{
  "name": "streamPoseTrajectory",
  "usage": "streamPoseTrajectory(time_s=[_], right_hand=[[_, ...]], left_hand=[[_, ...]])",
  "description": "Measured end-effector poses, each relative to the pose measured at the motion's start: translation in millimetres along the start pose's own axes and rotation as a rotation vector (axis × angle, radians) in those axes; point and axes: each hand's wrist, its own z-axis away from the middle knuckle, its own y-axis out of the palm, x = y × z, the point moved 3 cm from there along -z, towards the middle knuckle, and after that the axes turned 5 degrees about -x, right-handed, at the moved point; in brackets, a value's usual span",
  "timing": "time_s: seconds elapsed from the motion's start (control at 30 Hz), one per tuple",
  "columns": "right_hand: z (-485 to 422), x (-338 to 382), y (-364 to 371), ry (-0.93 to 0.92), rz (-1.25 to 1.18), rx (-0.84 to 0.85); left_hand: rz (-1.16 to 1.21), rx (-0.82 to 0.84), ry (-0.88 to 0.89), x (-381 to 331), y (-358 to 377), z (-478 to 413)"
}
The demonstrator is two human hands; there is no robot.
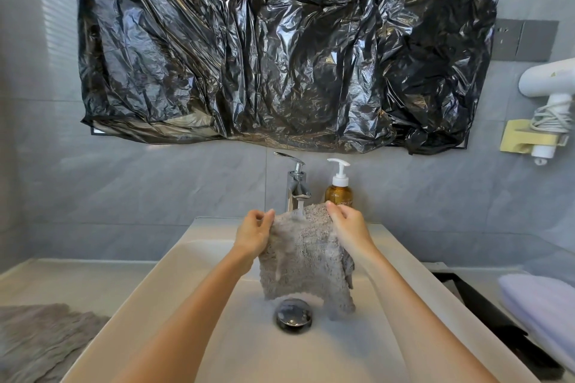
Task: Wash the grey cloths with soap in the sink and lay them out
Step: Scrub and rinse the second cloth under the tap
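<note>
2 hands in view, both at centre frame over 1 white sink [199, 329]. Left hand [253, 235] pinches the upper left edge of 1 grey cloth [306, 261], fingers curled on the fabric. Right hand [348, 227] pinches the upper right edge the same way. The cloth is stretched between the 2 hands and hangs down into the basin. Its top edge sits right under the spout of 1 chrome faucet [297, 183], and 1 thin water stream [300, 207] falls onto it. The cloth's lower edge hangs just above 1 dark round drain plug [292, 315]; cannot tell if its lower right corner touches the basin floor.

1 amber pump bottle [338, 191] with a white pump stands just right of the faucet, behind the right hand. 1 second grey cloth [37, 340] lies crumpled on the counter [77, 280], lower left of the frame, well apart from the sink.

Upper half of the frame: 1 black plastic sheet [280, 47] hangs on the wall. Right edge: 1 white hair dryer [550, 81] in 1 yellow holder [521, 137], with 1 pale folded towel [544, 301] lower down.
</note>
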Motion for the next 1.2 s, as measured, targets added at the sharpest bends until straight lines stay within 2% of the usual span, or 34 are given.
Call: streamPoseTrajectory(time_s=[0.07,0.17,0.3,0.4,0.47,0.6,0.67,0.73,0.8,0.93,1.0,1.13,1.2], right_hand=[[1,3,3,0.034,-0.093,0.044],[2,6,10,0.049,-0.175,0.074],[5,5,21,0.005,-0.131,0.100],[8,8,23,-0.087,-0.001,0.009],[10,8,23,-0.118,0.083,-0.080],[13,3,24,-0.139,0.388,-0.124],[17,5,23,-0.207,0.566,-0.137],[17,7,19,-0.233,0.627,-0.183],[12,5,12,-0.173,0.556,-0.242],[-2,-3,-3,-0.039,0.031,-0.233],[-5,-5,-3,0.021,-0.124,-0.187],[-5,-2,-8,0.100,-0.206,-0.138],[1,1,-7,0.119,-0.116,0.042]], left_hand=[[0.001,0.013,-0.064,-5,10,-2],[0.232,0.129,-0.219,-19,28,3],[0.343,0.270,-0.289,-23,55,21],[0.385,0.251,-0.240,-25,64,29],[0.370,0.202,-0.136,-27,65,29],[0.189,0.137,0.035,-22,59,29],[0.186,0.164,0.002,-22,55,30],[0.280,0.282,-0.150,-24,51,29],[0.282,0.412,-0.223,-27,45,29],[-0.058,0.550,-0.073,-27,33,26],[-0.133,0.560,-0.027,-26,30,24],[-0.072,0.491,-0.063,-19,19,12],[0.090,0.433,-0.133,-17,15,9]])
